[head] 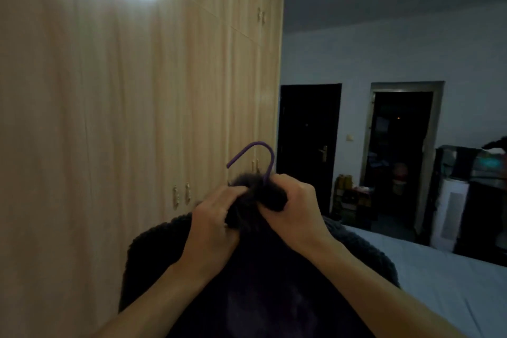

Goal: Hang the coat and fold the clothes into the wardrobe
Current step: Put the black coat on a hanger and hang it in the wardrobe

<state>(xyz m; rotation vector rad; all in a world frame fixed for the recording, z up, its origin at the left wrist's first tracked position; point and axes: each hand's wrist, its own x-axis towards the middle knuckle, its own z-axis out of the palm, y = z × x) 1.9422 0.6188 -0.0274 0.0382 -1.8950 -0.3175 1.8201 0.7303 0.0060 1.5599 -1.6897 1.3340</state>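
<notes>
So I'm on the coat-hanging step here, watching through the head cam. The coat (260, 269), dark and fuzzy, is held up right in front of the wardrobe (137, 90), with the purple hook of the hanger (270, 153) poking out of the collar. The rest of the hanger is buried in the fabric, so I can't tell if the shoulders are seated properly. The left hand (211, 228) has its fingers curled into the collar on the side nearer the wardrobe. The right hand (293, 208) pinches the collar on the side away from it, right at the hook's stem. Looks to me like the collar is being settled around the hanger's neck. Every wardrobe door I can see is shut, so I reckon next up one hand has to let go and pull a door open while the other carries the coat by the hook, then it goes on a rail inside. The bed (439, 277) sits off to the side, away from the wardrobe. No brands, labels or writing I can read anywhere, too dim.
</notes>
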